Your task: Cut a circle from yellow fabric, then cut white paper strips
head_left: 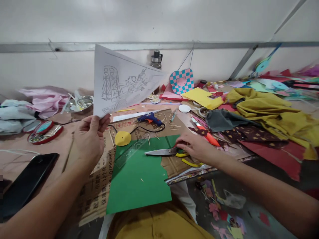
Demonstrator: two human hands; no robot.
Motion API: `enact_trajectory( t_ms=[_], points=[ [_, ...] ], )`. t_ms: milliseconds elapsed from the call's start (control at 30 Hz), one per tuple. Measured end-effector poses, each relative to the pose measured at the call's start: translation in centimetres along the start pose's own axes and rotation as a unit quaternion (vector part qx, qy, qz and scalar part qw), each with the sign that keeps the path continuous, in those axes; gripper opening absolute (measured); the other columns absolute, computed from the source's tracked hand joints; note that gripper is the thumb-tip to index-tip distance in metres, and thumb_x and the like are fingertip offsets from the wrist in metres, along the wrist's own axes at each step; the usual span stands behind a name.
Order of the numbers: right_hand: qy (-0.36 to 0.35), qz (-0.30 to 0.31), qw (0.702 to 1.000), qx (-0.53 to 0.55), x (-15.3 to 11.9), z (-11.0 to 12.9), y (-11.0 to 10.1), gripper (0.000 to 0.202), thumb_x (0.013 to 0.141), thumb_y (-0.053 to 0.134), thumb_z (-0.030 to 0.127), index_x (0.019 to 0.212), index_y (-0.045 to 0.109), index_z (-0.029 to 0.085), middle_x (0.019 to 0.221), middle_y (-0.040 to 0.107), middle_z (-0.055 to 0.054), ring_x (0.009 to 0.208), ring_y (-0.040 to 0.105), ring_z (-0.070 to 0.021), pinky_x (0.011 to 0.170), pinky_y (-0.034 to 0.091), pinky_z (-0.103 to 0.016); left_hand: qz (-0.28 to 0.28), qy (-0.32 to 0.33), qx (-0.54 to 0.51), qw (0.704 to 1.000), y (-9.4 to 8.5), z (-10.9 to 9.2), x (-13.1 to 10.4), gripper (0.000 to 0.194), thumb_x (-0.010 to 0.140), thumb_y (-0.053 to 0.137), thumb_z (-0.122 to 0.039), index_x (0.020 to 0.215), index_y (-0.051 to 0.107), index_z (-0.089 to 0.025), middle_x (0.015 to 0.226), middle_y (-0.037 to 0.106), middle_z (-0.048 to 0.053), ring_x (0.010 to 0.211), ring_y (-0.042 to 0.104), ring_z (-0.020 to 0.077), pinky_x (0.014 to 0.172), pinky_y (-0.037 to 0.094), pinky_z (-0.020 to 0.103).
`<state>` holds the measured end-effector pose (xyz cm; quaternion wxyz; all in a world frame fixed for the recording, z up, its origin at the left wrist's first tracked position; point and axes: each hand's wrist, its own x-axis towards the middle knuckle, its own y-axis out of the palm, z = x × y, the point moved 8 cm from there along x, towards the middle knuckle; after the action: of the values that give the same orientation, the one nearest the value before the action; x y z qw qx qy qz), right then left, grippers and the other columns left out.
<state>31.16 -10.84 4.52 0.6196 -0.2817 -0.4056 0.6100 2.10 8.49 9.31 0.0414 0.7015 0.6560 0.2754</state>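
1. Nearest, one lap (159, 222) is covered in mustard cloth; to its right, scraps (214, 210) are strewn below table level, too many and too jumbled to be counted.
2. One green sheet (139, 179), smooth and flat with a ragged right edge, is laid over brown cardboard (96, 179) printed with black characters.
3. One phone (28, 181), black and glossy, is set at the left.
4. One pair of scissors (160, 152), with metal blades and a yellow-and-black handle, is grasped at the handle by the right hand (188, 144); the blades are held over the green sheet.
5. One sheet of thin white paper (119, 79), bearing a line drawing, is pinched at its lower corner between thumb and fingers of the left hand (92, 136) and is held up above the table.
6. One clear plastic ruler (131, 152) and one yellow disc (123, 138) are placed at the green sheet's upper left.
7. One blue glue gun (151, 119) with orange parts is laid beyond, thin wooden sticks (175, 126) being scattered near it.
8. Farther off, one shiny metal bowl (87, 103) and one pink-and-blue checked bag (181, 81) are seen.
9. One bottle (156, 59) is stood behind the paper, before a pale wall (149, 20) crossed by a metal rail (74, 47).
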Motion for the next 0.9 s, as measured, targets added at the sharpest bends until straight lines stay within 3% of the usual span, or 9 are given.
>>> enact_trajectory(
  t_ms=[133,333,533,733,900],
  points=[
    [0.070,-0.008,0.997,-0.032,2.8,1.4,0.9,0.014,0.095,0.061,0.021,0.090,0.073,0.016,0.091,0.074,-0.008,0.088,0.067,-0.0201,0.081,0.049,-0.030,0.026,0.006,0.010,1.000,0.1,0.5,-0.3,0.017,0.083,0.079,-0.030,0.080,0.065,-0.021,0.086,0.076,-0.001,0.087,0.077,0.0175,0.092,0.063,0.036],
    [0.165,0.069,0.978,-0.111,6.9,1.8,3.6,0.017,0.095,0.064,0.027,0.102,0.075,0.015,0.102,0.077,-0.012,0.093,0.070,-0.0232,0.079,0.047,-0.029,0.030,-0.007,0.006,1.000,0.0,0.8,-0.8,0.019,0.082,0.080,-0.032,0.080,0.065,-0.020,0.088,0.075,0.000,0.088,0.077,0.0175,0.092,0.062,0.034],
    [0.162,0.089,0.974,-0.133,8.7,2.0,4.8,0.018,0.096,0.059,0.021,0.097,0.074,0.011,0.106,0.076,-0.018,0.097,0.070,-0.0249,0.080,0.047,-0.029,0.029,-0.015,0.015,0.999,-0.4,1.0,-0.9,0.018,0.082,0.079,-0.032,0.082,0.065,-0.020,0.088,0.075,0.000,0.089,0.077,0.0176,0.094,0.062,0.035],
    [0.156,0.089,0.974,-0.141,9.9,3.6,4.5,0.026,0.101,0.051,0.024,0.107,0.073,0.012,0.108,0.077,-0.014,0.100,0.070,-0.0207,0.083,0.047,-0.025,0.028,-0.021,0.021,0.999,-0.6,1.1,-0.8,0.018,0.084,0.078,-0.032,0.083,0.064,-0.020,0.087,0.074,0.001,0.090,0.077,0.0189,0.098,0.061,0.038],
    [0.164,0.111,0.965,-0.173,10.9,4.3,5.6,0.027,0.098,0.054,0.025,0.106,0.074,0.008,0.105,0.077,-0.018,0.101,0.072,-0.0256,0.081,0.050,-0.027,0.038,-0.018,0.002,0.999,-0.6,1.1,-0.8,0.018,0.082,0.080,-0.032,0.082,0.066,-0.019,0.088,0.075,0.002,0.089,0.077,0.0191,0.095,0.062,0.038]
  ],
)
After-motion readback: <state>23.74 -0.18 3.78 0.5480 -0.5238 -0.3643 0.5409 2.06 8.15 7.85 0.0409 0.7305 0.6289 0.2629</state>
